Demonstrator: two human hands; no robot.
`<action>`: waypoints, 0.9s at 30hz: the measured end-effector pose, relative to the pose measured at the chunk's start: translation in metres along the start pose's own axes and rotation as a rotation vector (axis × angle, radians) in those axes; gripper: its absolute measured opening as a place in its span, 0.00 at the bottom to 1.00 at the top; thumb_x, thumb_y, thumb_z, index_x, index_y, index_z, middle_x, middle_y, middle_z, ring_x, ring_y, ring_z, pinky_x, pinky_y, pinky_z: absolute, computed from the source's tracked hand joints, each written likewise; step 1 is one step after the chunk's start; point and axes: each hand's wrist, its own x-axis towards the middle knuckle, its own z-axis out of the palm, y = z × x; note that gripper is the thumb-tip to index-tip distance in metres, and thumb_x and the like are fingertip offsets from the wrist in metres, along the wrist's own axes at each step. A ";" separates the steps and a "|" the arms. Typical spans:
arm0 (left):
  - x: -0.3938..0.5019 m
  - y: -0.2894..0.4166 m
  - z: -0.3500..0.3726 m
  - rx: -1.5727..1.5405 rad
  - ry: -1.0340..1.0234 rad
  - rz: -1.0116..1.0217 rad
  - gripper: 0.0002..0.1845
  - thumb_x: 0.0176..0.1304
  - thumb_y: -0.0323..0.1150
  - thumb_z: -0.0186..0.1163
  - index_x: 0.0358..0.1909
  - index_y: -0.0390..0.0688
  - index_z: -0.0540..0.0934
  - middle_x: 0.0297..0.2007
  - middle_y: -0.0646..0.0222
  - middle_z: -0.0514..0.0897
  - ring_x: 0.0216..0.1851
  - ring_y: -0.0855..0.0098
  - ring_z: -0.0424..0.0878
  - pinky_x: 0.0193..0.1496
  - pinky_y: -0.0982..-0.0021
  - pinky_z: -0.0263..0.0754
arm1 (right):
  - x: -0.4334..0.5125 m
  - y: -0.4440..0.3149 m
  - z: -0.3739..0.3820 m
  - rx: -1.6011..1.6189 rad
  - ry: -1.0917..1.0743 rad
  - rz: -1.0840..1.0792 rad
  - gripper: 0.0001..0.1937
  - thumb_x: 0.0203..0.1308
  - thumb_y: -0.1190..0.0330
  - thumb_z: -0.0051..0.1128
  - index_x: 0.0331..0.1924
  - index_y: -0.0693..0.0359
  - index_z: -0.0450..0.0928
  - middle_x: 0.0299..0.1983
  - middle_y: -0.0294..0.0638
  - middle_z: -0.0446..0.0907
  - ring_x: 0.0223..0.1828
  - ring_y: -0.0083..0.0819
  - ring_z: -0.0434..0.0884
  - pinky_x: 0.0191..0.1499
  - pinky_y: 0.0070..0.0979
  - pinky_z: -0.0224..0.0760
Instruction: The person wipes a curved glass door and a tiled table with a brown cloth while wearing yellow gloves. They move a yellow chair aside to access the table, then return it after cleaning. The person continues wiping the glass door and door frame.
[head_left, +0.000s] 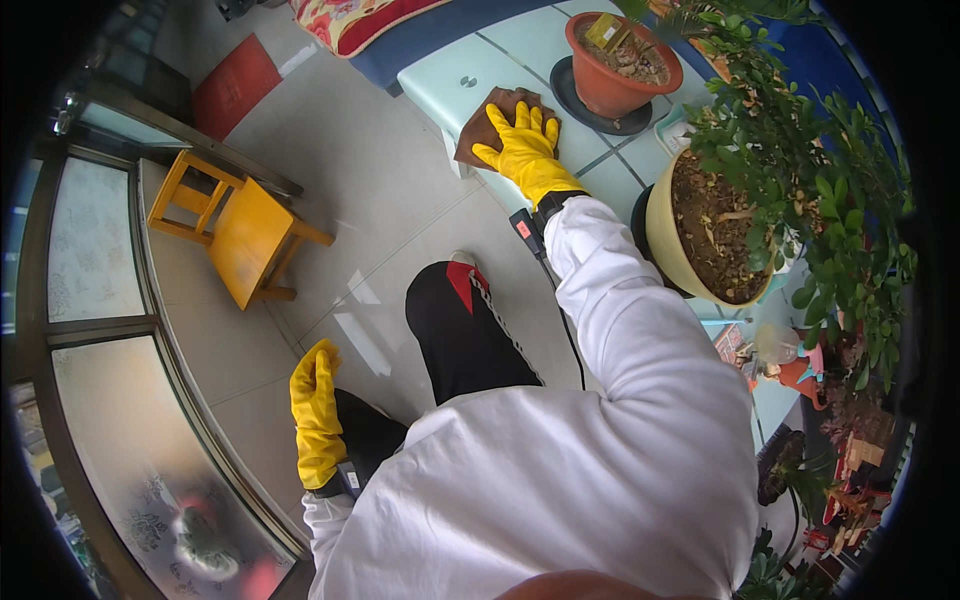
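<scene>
My right hand (523, 150), in a yellow rubber glove, lies flat with spread fingers on a brown cloth (480, 135). The cloth is spread on the pale tiled ledge (480, 64), near its left edge, with one part hanging over the side. Just beyond the fingers stands a terracotta plant pot (619, 79) on a black saucer (574, 94). My left hand (316, 397), gloved in yellow too, hangs low beside my leg, away from the ledge. Its fingers are bent and close together, and nothing shows in them.
A cream pot (679, 225) with a leafy plant (832, 195) stands close to my right forearm. Farther along the ledge is a spray bottle (780, 345). A small yellow wooden chair (244, 225) stands on the tiled floor, near glazed door panels (97, 240). A black cable (566, 322) hangs from my right wrist.
</scene>
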 end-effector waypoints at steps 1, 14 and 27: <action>0.005 0.000 0.003 0.012 -0.004 0.004 0.19 0.74 0.38 0.56 0.56 0.34 0.78 0.48 0.62 0.84 0.48 0.70 0.82 0.57 0.71 0.76 | 0.015 -0.005 0.001 0.005 -0.017 -0.012 0.41 0.56 0.36 0.55 0.74 0.31 0.55 0.76 0.49 0.47 0.77 0.54 0.41 0.72 0.59 0.26; 0.078 -0.024 0.014 0.116 -0.014 -0.065 0.16 0.74 0.37 0.55 0.54 0.35 0.79 0.45 0.61 0.85 0.46 0.69 0.84 0.54 0.70 0.76 | 0.174 -0.062 0.046 -0.026 0.106 -0.080 0.41 0.59 0.33 0.45 0.74 0.40 0.57 0.78 0.44 0.47 0.78 0.55 0.40 0.72 0.62 0.18; 0.130 -0.049 -0.004 0.007 -0.065 -0.184 0.15 0.74 0.35 0.55 0.53 0.35 0.80 0.44 0.62 0.85 0.45 0.69 0.83 0.55 0.69 0.76 | 0.245 0.053 0.056 -0.042 0.167 0.451 0.42 0.63 0.36 0.38 0.75 0.51 0.54 0.76 0.52 0.48 0.78 0.56 0.42 0.74 0.55 0.24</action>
